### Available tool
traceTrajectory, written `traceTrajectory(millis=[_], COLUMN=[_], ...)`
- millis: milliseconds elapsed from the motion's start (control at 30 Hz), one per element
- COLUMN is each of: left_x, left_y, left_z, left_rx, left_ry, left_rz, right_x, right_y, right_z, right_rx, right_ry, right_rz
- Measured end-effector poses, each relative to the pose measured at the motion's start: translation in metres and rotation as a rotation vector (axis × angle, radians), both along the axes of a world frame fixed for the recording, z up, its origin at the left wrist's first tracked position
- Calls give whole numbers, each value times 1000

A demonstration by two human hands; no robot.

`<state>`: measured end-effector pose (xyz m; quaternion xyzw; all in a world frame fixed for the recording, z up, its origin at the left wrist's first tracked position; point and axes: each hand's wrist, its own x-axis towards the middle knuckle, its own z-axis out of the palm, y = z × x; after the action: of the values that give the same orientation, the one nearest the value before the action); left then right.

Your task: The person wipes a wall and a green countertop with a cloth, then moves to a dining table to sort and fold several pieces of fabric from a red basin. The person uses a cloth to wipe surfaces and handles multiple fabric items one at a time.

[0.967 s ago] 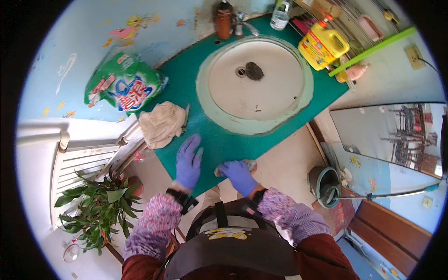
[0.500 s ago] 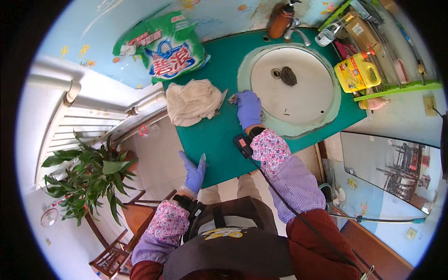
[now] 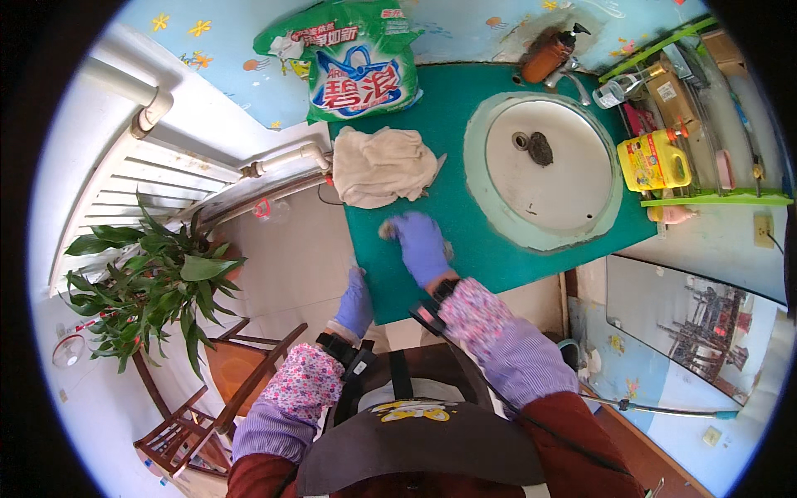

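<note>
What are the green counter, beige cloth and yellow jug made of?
Counter: plain and green, maybe plastic or paint, hard to tell. Cloth: likely cotton, matte with soft folds. Jug: probably smooth, hard plastic, since its handle looks moulded in.

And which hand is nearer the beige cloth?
Right. The right hand is just this side of the cloth; the left hand is farther, at the left edge of the counter.

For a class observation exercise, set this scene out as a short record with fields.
Right hand: purple-gloved, over a greyish wad, mostly hidden, on the green countertop
Left hand: purple-gloved, at the countertop's left edge
Beyond hands: beige cloth, green detergent bag
Sink: white, dark lump beside the drain
Behind sink: tap, brown pump bottle
Right of sink: yellow jug
</note>
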<state>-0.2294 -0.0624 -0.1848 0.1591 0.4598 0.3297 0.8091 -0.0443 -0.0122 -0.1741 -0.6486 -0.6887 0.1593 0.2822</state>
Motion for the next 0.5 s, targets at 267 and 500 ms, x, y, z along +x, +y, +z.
traceTrajectory(millis=[267,500], left_x=[-21,-22], left_y=[-5,-8], left_z=[-33,7], left_rx=[402,203], left_ry=[328,268], left_rz=[-211,-237], right_x=[-51,-7], right_y=[16,-89], right_z=[-32,-4], right_rx=[-44,-297], right_ry=[87,-89], right_rz=[59,494])
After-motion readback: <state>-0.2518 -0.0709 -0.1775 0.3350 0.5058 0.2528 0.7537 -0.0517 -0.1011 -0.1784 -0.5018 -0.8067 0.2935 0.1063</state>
